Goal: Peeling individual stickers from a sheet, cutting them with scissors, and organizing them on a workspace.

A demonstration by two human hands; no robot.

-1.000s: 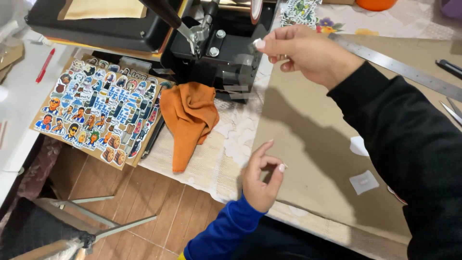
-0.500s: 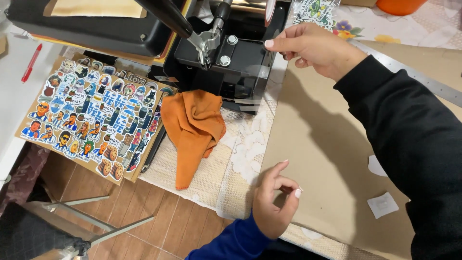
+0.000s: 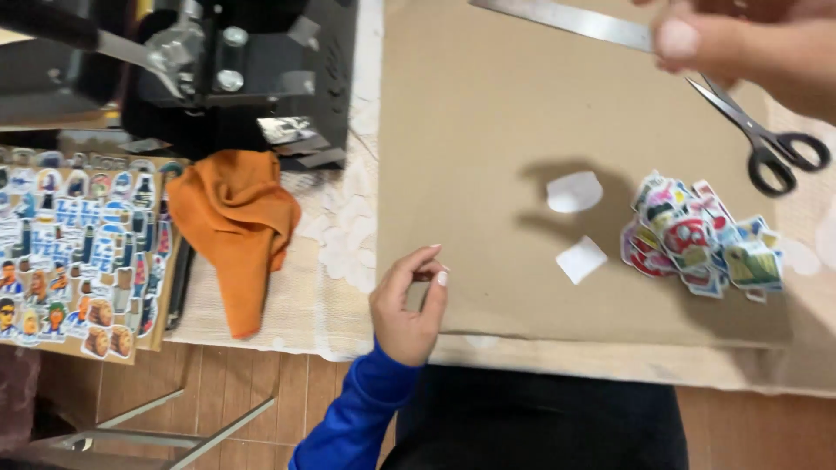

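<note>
- Left hand (image 3: 407,306): blue sleeve, at the near edge of the brown board (image 3: 488,113); thumb and fingertips pinched nearly closed. Something small and dark may sit between them, but it cannot be told for certain.
- Right hand (image 3: 740,43): at 1 o'clock in the view, blurred, raised over the board; fingers curled together, whether they hold anything cannot be told.
- Sticker pile (image 3: 701,239): loose heap of cut-out coloured stickers on the board, at 3 o'clock from the left hand, well apart from it, below the right hand.
- White paper scraps (image 3: 575,191): two small pieces on the board, just at 9 o'clock of the sticker pile, one above the other.
- Scissors (image 3: 766,144): black handles, lying on the board at 12 o'clock of the pile, blades pointing towards 10 o'clock.
- Metal ruler (image 3: 566,17): along the far edge of the board.
- Orange cloth (image 3: 233,226): crumpled on the lace table cover, at 10 o'clock from the left hand.
- Sticker sheet (image 3: 74,252): uncut printed sheet, at 9 o'clock of the cloth.
- Black press machine (image 3: 235,78): at 11 o'clock, behind the cloth.
</note>
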